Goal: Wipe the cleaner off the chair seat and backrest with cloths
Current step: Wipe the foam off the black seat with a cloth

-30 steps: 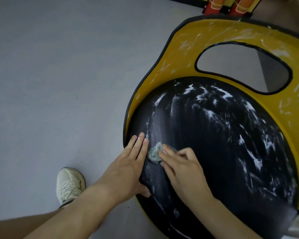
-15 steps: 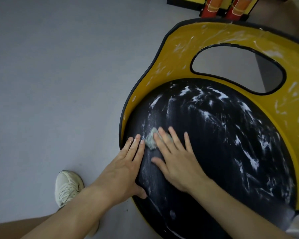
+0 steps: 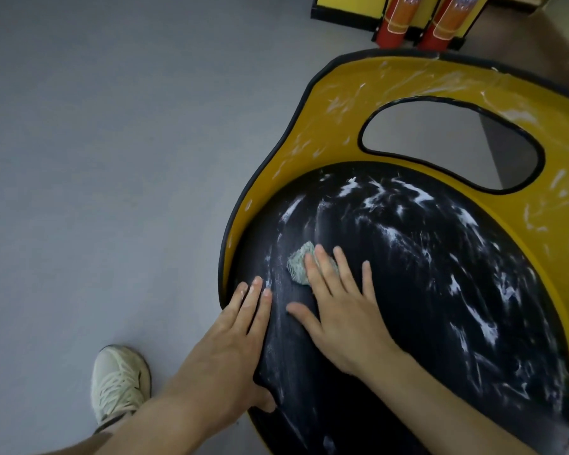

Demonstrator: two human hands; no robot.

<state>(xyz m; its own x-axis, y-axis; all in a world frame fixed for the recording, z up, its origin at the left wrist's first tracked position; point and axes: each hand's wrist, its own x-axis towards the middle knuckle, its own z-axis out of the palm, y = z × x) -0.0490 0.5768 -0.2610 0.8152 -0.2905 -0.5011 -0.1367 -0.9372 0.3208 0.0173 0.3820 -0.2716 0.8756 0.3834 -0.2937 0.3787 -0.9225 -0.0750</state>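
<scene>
Seat-wiping is under way: the right hand (image 3: pixel 339 310), fingers spread, presses a small grey-green cloth (image 3: pixel 297 263) onto the round black chair seat (image 3: pixel 424 307) near its rim, where the left hand (image 3: pixel 237 326), fingers together, braces. Next likely: sweep its white-streaked middle.

Plain grey floor (image 3: pixel 96 159) filling the left side from 7 to 11 o'clock, soft even light, two red-orange cylinders (image 3: pixel 393 24) standing side by side at 1 o'clock, yellow black-edged panel (image 3: pixel 345 6) just behind them, brownish strip of flooring (image 3: pixel 565 57) at 2 o'clock
</scene>
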